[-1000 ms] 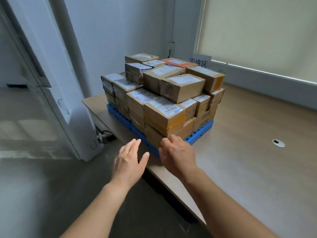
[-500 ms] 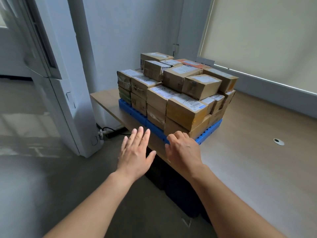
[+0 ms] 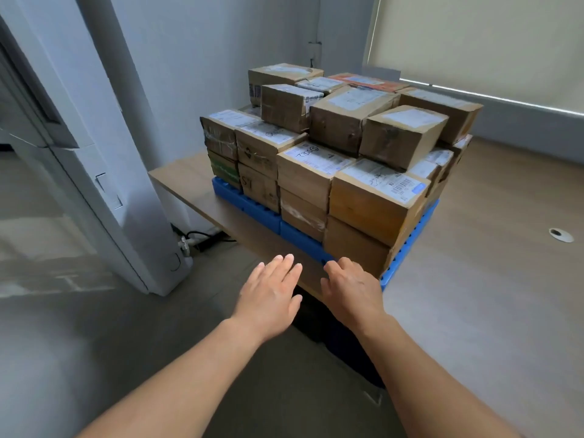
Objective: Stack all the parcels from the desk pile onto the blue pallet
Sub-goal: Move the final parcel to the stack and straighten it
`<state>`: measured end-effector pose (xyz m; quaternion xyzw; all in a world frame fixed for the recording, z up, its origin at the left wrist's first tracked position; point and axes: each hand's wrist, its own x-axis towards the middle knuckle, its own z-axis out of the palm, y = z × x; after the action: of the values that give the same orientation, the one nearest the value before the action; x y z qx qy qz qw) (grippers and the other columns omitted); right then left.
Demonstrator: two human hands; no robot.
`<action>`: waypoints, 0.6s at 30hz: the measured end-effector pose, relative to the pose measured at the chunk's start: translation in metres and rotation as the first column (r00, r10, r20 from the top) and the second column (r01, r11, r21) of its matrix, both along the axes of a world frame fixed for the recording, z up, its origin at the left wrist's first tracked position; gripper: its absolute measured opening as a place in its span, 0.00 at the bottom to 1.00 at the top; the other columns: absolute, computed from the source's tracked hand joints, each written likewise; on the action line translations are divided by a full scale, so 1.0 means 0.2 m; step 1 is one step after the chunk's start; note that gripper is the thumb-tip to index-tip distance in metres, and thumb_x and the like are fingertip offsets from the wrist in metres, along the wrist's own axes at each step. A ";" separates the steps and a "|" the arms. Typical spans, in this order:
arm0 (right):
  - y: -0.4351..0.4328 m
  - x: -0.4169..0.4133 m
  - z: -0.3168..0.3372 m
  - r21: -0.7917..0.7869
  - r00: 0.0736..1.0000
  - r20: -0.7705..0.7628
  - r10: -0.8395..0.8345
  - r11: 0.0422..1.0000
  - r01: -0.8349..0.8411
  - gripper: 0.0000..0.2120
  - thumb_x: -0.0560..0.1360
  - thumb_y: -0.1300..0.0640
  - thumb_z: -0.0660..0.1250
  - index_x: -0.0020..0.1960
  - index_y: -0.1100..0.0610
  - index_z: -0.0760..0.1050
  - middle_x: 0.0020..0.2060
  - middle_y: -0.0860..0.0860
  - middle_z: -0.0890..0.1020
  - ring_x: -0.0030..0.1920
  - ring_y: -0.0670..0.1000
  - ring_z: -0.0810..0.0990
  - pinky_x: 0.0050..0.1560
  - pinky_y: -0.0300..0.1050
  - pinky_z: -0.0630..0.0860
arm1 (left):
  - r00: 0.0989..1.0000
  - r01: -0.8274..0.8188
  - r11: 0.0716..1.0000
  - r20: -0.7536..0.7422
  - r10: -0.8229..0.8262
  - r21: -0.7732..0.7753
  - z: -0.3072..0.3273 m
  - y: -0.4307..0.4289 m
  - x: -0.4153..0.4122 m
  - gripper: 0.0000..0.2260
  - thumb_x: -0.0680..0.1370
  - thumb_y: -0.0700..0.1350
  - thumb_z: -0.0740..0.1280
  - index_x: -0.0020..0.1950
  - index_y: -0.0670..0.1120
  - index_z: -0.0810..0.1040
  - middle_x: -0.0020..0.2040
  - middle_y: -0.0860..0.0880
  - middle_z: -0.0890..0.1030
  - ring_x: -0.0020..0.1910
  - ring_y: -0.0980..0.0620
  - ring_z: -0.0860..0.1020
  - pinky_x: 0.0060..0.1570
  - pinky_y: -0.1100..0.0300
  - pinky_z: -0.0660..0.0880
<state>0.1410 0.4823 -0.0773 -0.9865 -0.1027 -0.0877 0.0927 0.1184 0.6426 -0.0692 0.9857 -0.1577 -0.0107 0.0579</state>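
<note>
Several brown cardboard parcels (image 3: 376, 200) with white labels are stacked three layers high on the blue pallet (image 3: 249, 205), which lies on the wooden desk (image 3: 186, 178). My left hand (image 3: 268, 295) hovers palm down with straight fingers just in front of the desk's near edge, holding nothing. Beside it, my right hand (image 3: 350, 289) reaches towards the pallet's near corner with relaxed fingers, also holding nothing. Neither hand touches a parcel.
A white door frame (image 3: 104, 184) stands on the left, with cables and a power strip (image 3: 202, 238) on the floor by its foot. A round cable grommet (image 3: 561, 234) sits in the desk on the right. A roller blind (image 3: 480, 42) covers the window behind.
The view has moved closer and leftwards round the stack, which now fills more of the frame. Both hands stay stretched out in front of the pallet, holding nothing.
</note>
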 end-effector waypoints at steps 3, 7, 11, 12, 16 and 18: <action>0.01 0.08 -0.08 -0.017 0.996 -0.059 -0.062 0.998 0.061 0.11 0.80 0.52 0.56 0.58 0.53 0.73 0.53 0.51 0.77 0.51 0.54 0.77 0.42 0.43 0.69 | 0.995 0.086 0.995 -0.045 -0.085 0.042 -0.04 -0.01 0.14 0.25 0.83 0.52 0.51 0.78 0.48 0.49 0.78 0.49 0.47 0.77 0.52 0.45 0.74 0.55 0.43; -0.01 0.15 -0.14 -0.048 0.992 -0.077 -0.103 0.994 0.099 0.11 0.76 0.56 0.62 0.56 0.56 0.77 0.49 0.55 0.81 0.45 0.59 0.81 0.37 0.45 0.72 | 0.970 0.240 0.970 -0.049 -0.238 0.048 -0.13 -0.06 0.29 0.23 0.82 0.50 0.53 0.76 0.45 0.55 0.78 0.47 0.49 0.76 0.50 0.46 0.73 0.54 0.43; -0.02 0.19 -0.17 -0.097 0.978 -0.115 -0.173 0.982 0.162 0.09 0.63 0.57 0.77 0.36 0.58 0.77 0.32 0.55 0.80 0.26 0.59 0.77 0.24 0.40 0.61 | 0.943 0.331 0.942 -0.069 -0.327 0.052 -0.18 -0.11 0.40 0.24 0.80 0.48 0.57 0.75 0.43 0.60 0.77 0.45 0.53 0.76 0.47 0.51 0.73 0.53 0.47; -0.03 0.21 -0.19 -0.102 0.975 -0.109 -0.194 0.978 0.183 0.12 0.60 0.56 0.79 0.33 0.57 0.76 0.29 0.54 0.79 0.23 0.58 0.75 0.22 0.39 0.60 | 0.940 0.338 0.940 -0.065 -0.335 0.041 -0.19 -0.12 0.43 0.25 0.79 0.48 0.58 0.75 0.44 0.60 0.77 0.44 0.55 0.76 0.47 0.53 0.73 0.53 0.49; -0.02 0.25 -0.20 -0.118 0.943 -0.140 -0.304 0.950 0.289 0.14 0.76 0.47 0.63 0.59 0.50 0.75 0.49 0.53 0.80 0.40 0.61 0.80 0.33 0.46 0.74 | 0.920 0.383 0.923 -0.068 -0.385 -0.039 -0.22 -0.15 0.55 0.24 0.77 0.46 0.63 0.73 0.44 0.65 0.73 0.43 0.65 0.72 0.42 0.62 0.69 0.49 0.61; -0.03 0.26 -0.18 -0.111 0.938 -0.141 -0.315 0.947 0.301 0.19 0.80 0.47 0.56 0.70 0.47 0.65 0.60 0.53 0.75 0.51 0.59 0.79 0.42 0.46 0.73 | 0.907 0.409 0.907 -0.070 -0.416 -0.098 -0.23 -0.16 0.61 0.23 0.74 0.42 0.67 0.69 0.42 0.70 0.68 0.40 0.71 0.66 0.38 0.69 0.62 0.46 0.68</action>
<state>0.1935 0.4769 -0.1138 -0.9973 0.0570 -0.0186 0.0420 0.2407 0.6113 -0.1159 0.9255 -0.3599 -0.0604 0.1011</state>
